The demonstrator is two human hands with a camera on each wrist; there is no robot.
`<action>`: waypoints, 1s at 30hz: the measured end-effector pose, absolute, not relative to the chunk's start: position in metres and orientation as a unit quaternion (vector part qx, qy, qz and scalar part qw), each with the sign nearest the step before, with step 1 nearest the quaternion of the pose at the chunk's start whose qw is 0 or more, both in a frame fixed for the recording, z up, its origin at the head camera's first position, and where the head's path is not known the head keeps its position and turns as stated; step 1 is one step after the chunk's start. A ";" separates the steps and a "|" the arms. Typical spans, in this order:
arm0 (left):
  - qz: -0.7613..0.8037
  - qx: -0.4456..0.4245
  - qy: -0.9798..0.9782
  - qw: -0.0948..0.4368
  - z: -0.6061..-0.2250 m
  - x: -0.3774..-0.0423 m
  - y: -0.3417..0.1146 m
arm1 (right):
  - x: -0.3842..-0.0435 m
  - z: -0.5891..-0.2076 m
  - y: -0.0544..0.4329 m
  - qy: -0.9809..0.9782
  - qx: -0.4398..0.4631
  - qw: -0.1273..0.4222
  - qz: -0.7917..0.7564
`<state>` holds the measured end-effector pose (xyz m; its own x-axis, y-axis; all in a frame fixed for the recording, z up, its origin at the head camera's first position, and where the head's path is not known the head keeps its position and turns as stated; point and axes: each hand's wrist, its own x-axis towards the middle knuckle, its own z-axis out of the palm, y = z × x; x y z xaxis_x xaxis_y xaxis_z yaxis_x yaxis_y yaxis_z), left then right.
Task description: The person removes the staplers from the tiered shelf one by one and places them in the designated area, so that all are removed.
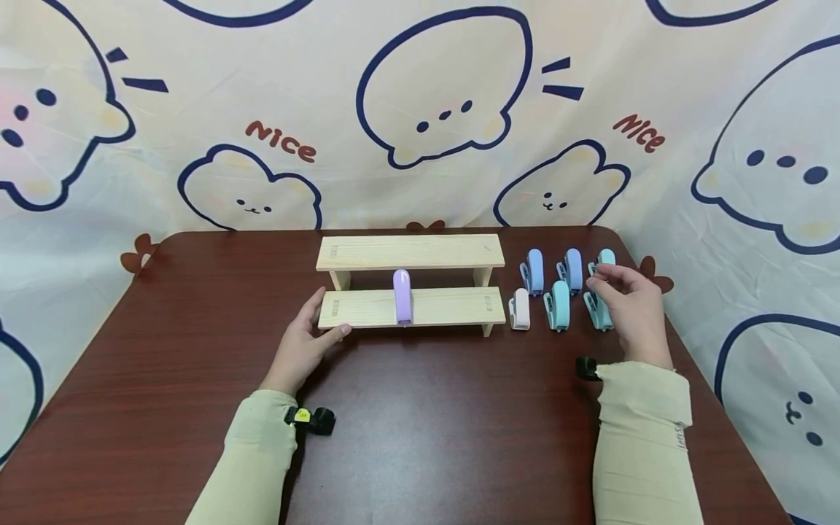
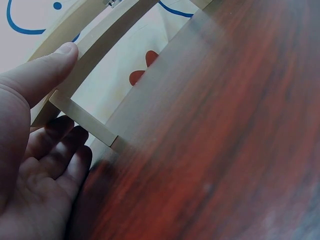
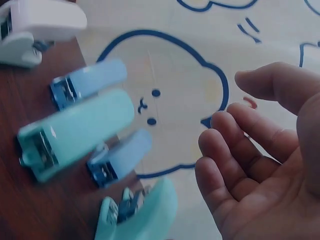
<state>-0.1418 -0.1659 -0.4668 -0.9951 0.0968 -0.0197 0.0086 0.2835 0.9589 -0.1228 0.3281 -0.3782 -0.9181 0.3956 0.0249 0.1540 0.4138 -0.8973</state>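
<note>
A pale wooden two-step rack (image 1: 446,310) stands at the table's far side. My left hand (image 1: 302,346) grips the left end of its lower board, thumb on the board (image 2: 82,62) and the other fingers round the end by the leg. A purple stapler (image 1: 402,297) sits upright across that board. To the right stand a white stapler (image 1: 520,310), two blue staplers (image 1: 534,273) and several teal staplers (image 1: 558,306). My right hand (image 1: 630,306) hovers at the rightmost teal staplers (image 1: 599,312), partly covering them. In the right wrist view its thumb and fingers (image 3: 220,150) are apart, holding nothing.
The dark brown table (image 1: 446,437) carries everything. A cloth backdrop (image 1: 420,189) with cartoon drawings hangs behind the far edge and along both sides. The rack's upper board (image 1: 410,251) lies behind the lower one.
</note>
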 end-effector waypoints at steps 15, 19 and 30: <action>0.598 0.027 0.800 0.041 -0.466 -0.142 -0.165 | -0.125 -0.372 0.287 -0.860 -0.092 0.106 0.491; 0.601 0.027 0.798 0.042 -0.466 -0.141 -0.165 | -0.127 -0.373 0.278 -0.862 -0.068 0.106 0.492; 0.585 0.030 0.810 0.043 -0.466 -0.140 -0.166 | -0.132 -0.378 0.251 -0.870 -0.008 0.095 0.484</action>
